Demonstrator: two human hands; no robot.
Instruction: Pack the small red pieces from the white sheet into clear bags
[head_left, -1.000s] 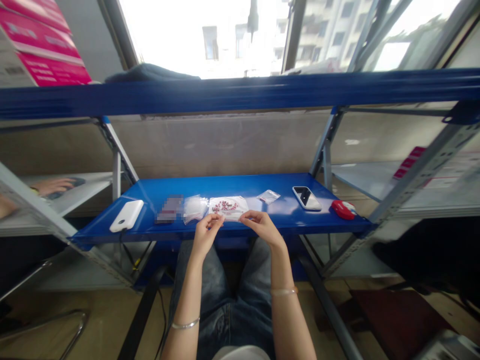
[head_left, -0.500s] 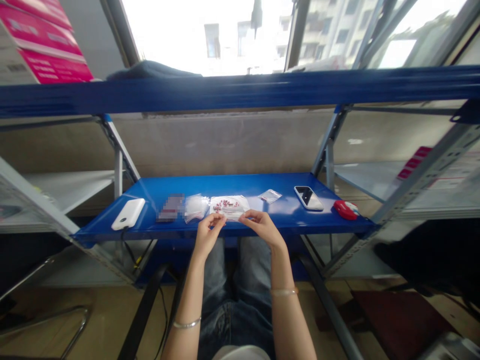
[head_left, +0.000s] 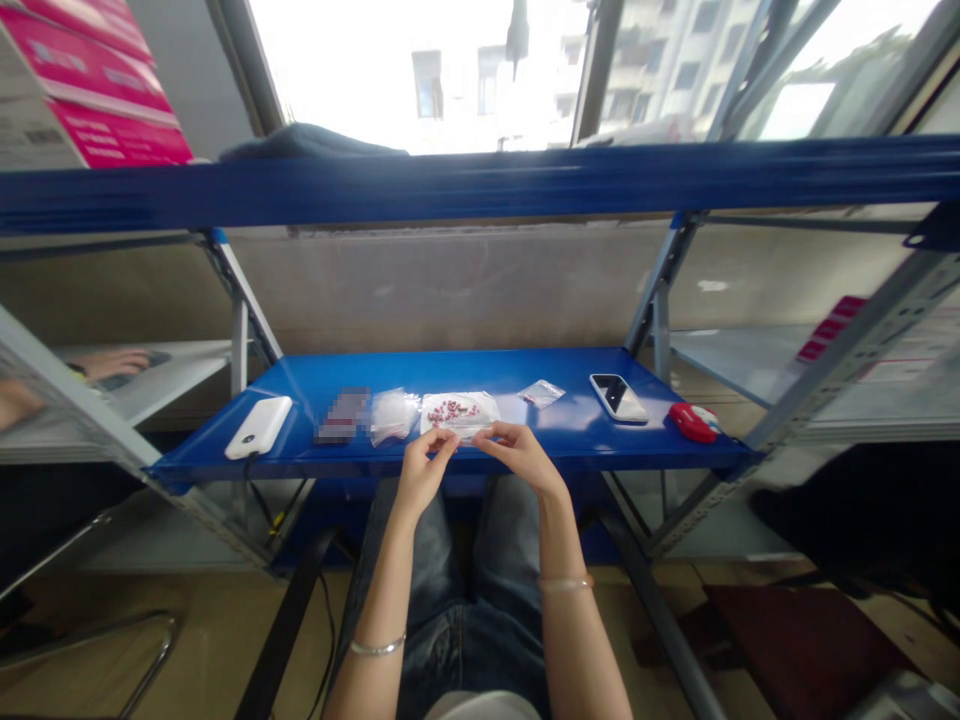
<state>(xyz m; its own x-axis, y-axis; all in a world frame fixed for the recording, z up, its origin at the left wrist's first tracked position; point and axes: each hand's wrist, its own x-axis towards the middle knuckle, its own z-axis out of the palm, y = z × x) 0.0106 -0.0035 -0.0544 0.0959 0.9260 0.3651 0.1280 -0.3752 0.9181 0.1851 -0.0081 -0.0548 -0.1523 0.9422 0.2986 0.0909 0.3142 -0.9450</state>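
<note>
Small dark-red pieces, like beads, (head_left: 450, 410) lie scattered on a white sheet or flat packet (head_left: 487, 404) at the middle of the blue shelf. My left hand (head_left: 424, 468) is over the shelf's front edge, thumb and forefinger pinched together. Close beside it, my right hand (head_left: 526, 460) makes a similar pinch. Whatever is between the fingertips is too small to make out. Left of the sheet lies a stack of clear plastic bags (head_left: 394, 415). A small clear bag (head_left: 541, 393) with something little inside lies to the right.
On the blue shelf (head_left: 450, 368) are a white power bank (head_left: 259, 427) with a cable, a blurred flat item (head_left: 345, 416), a phone (head_left: 619, 397) and a red object (head_left: 691, 421). Another person's hand (head_left: 120, 362) rests on the grey shelf at left. Metal posts flank the shelf.
My hands have come slightly closer together, both still pinched. Another person's hand has appeared on the left shelf. The view has shifted a little.
</note>
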